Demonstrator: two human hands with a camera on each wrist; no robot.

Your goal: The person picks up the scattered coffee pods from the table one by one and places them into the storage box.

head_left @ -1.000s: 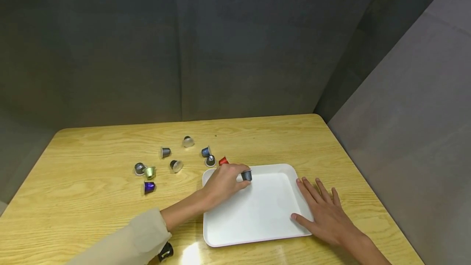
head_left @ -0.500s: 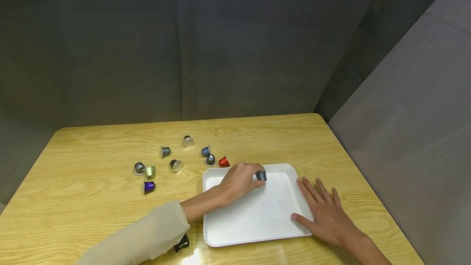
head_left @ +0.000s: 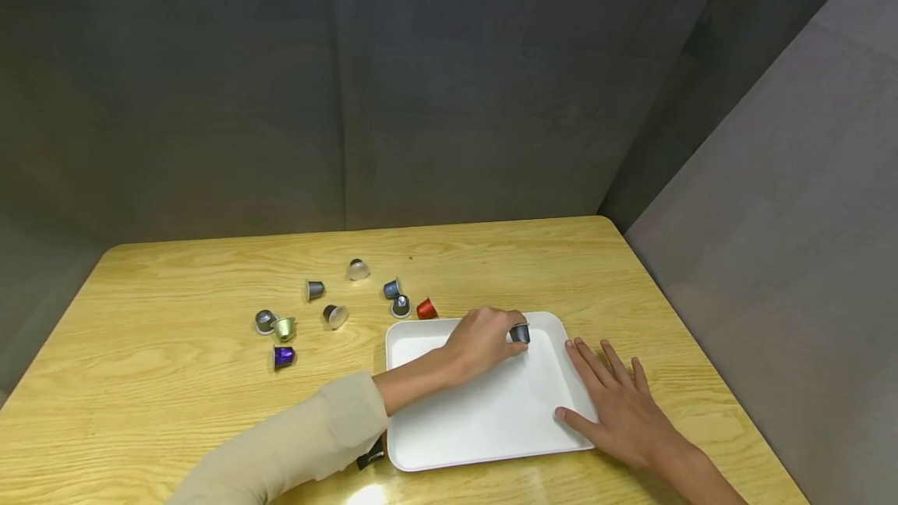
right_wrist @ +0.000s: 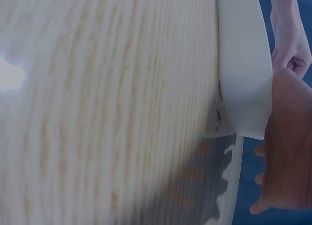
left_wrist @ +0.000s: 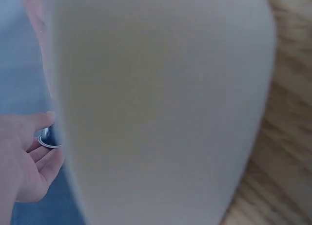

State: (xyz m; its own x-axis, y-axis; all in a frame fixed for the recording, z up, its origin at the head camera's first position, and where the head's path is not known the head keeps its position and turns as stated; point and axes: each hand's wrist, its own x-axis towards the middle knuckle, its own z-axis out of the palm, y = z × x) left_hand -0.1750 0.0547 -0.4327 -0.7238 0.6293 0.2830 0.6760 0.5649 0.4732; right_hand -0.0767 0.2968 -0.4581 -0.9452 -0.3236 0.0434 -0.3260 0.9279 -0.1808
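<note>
Between thumb and fingers my left hand pinches a dark grey coffee capsule over the far right part of a white tray. In the left wrist view the silvery rim of the coffee capsule shows among the fingers, and a blurred pale shape covers most of that view. My right hand lies with fingers spread at the tray's right edge, thumb over the rim. In the right wrist view the right hand is beside the tray's pale wall.
Left of and behind the tray, several coffee capsules lie scattered on the wooden table, among them a red one, a green one and a purple one. Dark grey cloth walls stand behind and at the right.
My left hand has moved to the right over the tray with the dark grey coffee capsule, bringing the red capsule into full view. The right hand and the tray have stayed in place.
</note>
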